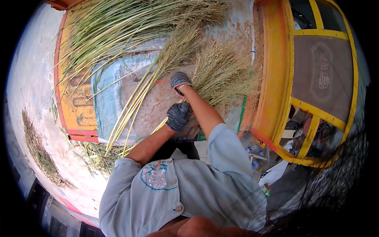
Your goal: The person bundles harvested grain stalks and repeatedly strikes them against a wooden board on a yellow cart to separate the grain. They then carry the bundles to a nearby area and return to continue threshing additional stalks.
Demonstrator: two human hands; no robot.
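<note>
Both my hands wear dark grey knit gloves and work close together over a bundle of seeded grass stalks [225, 75], like broomcorn. My left hand [178, 117] is closed round the bundle's stalks just below the seed heads; pale stalk ends stick out beneath it. Farther away, my right hand [181, 82] is closed too, a thin red string [162, 81] poking out on its left side. More red shows between the two hands, at the bundle's neck. To the left lies a second bunch of long pale stalks [136, 100] with feathery heads.
A large heap of green stalks [118, 29] covers the far left of the yellow truck bed [77, 104]. Beneath the work lies a blue-white woven sack [104, 114] scattered with seeds. A yellow-framed partition with windows [321, 71] stands at the right. Leaf scraps [96, 156] lie at the near left.
</note>
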